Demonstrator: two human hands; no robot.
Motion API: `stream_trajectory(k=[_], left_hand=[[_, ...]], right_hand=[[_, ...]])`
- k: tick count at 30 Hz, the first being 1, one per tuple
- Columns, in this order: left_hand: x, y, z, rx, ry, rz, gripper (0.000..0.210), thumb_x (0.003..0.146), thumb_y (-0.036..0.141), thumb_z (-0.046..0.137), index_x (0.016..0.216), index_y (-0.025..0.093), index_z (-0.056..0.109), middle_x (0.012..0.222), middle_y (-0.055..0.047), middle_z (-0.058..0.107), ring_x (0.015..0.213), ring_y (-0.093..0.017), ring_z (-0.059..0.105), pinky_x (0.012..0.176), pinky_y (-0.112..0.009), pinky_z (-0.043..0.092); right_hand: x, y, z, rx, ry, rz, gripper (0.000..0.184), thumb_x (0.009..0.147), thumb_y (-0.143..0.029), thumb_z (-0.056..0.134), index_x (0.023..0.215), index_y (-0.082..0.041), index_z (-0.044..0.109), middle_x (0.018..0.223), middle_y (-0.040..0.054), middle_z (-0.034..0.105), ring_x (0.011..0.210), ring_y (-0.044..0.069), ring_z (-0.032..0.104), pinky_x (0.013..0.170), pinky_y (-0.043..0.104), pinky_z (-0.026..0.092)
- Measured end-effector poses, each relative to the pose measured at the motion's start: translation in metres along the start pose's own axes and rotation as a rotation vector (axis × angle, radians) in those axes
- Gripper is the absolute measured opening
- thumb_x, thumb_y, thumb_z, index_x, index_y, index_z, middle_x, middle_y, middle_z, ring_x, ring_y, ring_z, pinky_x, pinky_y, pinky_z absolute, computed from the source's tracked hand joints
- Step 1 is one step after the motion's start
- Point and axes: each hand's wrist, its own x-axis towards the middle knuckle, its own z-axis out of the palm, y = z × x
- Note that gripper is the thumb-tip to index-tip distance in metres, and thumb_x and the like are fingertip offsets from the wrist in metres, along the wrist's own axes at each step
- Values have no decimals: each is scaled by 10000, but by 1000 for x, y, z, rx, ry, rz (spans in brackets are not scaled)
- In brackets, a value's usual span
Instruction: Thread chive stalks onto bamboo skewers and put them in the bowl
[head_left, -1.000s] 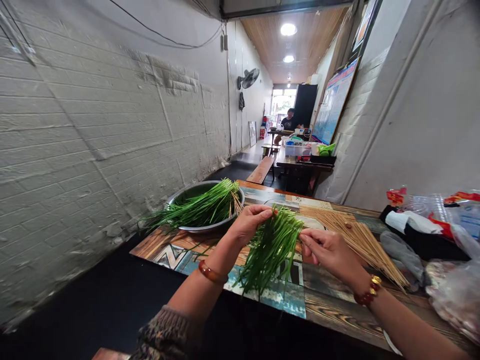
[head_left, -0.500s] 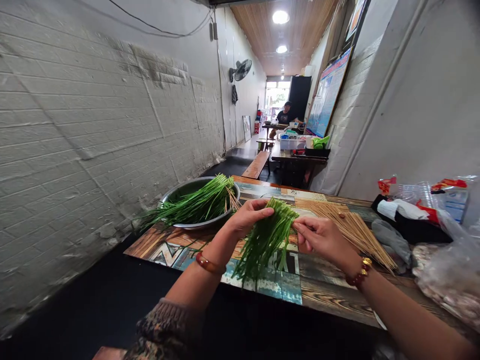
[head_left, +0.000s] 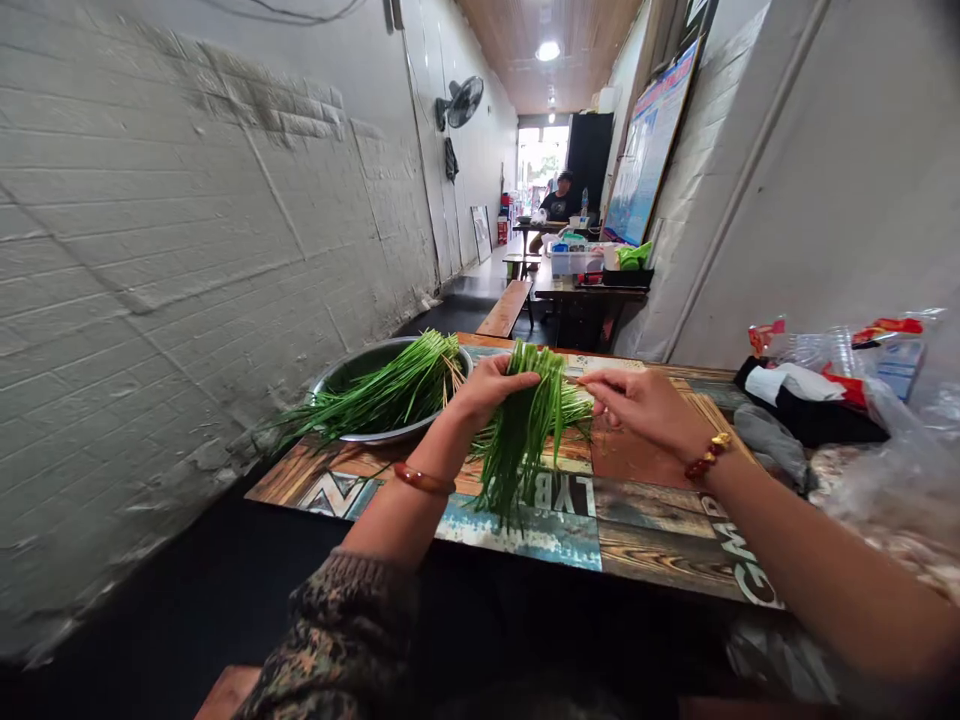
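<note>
My left hand (head_left: 499,385) is closed around the upper part of a bunch of green chives (head_left: 525,430), its thumb pressed across the stems. The cut ends point up and the leaves hang down over the table. Just right of the bunch, my right hand (head_left: 637,405) pinches a thin bamboo skewer (head_left: 580,381), of which only a short piece shows beside the stems. Behind the held bunch, more chives (head_left: 577,408) lie on the table. To the left, a metal basin (head_left: 375,437) holds a heap of chives (head_left: 397,385) with skewer ends sticking out at its right side.
Loose bamboo skewers (head_left: 705,408) lie beyond my right forearm, partly hidden. A black-and-white cloth item (head_left: 810,400) and clear plastic bags (head_left: 900,470) crowd the table's right side. A wooden bench (head_left: 506,308) and a second table stand ahead, with a person (head_left: 557,203) seated farther back.
The view has tilted and shifted slightly. The held chives now stand more upright, and my right fingers have moved up beside the stem ends, with the skewer piece showing. Chives on the table behind show more.
</note>
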Motion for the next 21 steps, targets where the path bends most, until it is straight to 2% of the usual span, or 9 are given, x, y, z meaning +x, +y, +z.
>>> stream_trajectory(k=[2, 6, 10, 12, 15, 17, 19, 21], left_hand=[[2, 2, -5, -8, -36, 9, 318, 617, 244, 793, 884, 104, 691, 836, -54, 709, 712, -118, 624, 739, -268, 479], [1, -10, -15, -53, -115, 9, 357, 603, 253, 806, 910, 114, 690, 850, -43, 703, 764, -124, 620, 775, -264, 457], [-8, -42, -27, -22, -150, -123, 320, 583, 267, 820, 811, 87, 685, 763, -36, 686, 672, -108, 594, 707, -251, 440], [-15, -60, -34, -2, -119, -105, 343, 605, 289, 806, 853, 86, 683, 800, -50, 689, 706, -123, 599, 718, -256, 438], [-31, -82, -42, 41, -8, -55, 426, 619, 294, 794, 977, 102, 667, 946, -77, 687, 833, -149, 610, 792, -268, 435], [-45, -95, -45, 75, 172, -51, 515, 612, 285, 794, 1073, 121, 635, 1027, -94, 671, 900, -163, 610, 841, -290, 435], [-60, -105, -47, 130, 326, -51, 530, 645, 287, 763, 1124, 121, 609, 1036, -106, 662, 878, -157, 615, 823, -293, 448], [-73, -116, -48, 165, 396, -47, 465, 677, 288, 725, 1088, 100, 617, 934, -92, 668, 754, -129, 614, 742, -272, 462]], right_hand=[[0, -5, -9, -80, -2, -49, 290, 886, -289, 460, 1000, -162, 694, 681, 11, 696, 506, 116, 589, 520, 230, 415], [5, -18, -30, -242, 192, -168, 239, 856, -247, 498, 900, -178, 723, 706, 19, 702, 599, 128, 606, 578, 235, 416], [15, -18, -47, -216, 316, -66, 246, 863, -296, 510, 901, -183, 725, 602, -4, 657, 515, 106, 553, 513, 217, 374], [17, -16, -54, -187, 339, -7, 255, 858, -314, 517, 887, -173, 726, 588, -4, 646, 483, 95, 521, 480, 209, 347], [17, -22, -60, -114, 354, 28, 279, 849, -347, 528, 888, -152, 724, 599, 6, 639, 456, 80, 476, 450, 201, 323], [16, -30, -63, -65, 355, 22, 305, 843, -385, 536, 889, -147, 722, 601, 10, 624, 443, 71, 445, 433, 200, 314], [16, -41, -63, -10, 366, 1, 319, 837, -419, 549, 930, -162, 713, 620, 8, 608, 448, 65, 421, 421, 199, 307], [21, -53, -59, 106, 373, -5, 297, 830, -412, 573, 938, -170, 706, 623, 5, 583, 443, 56, 400, 402, 198, 285]])
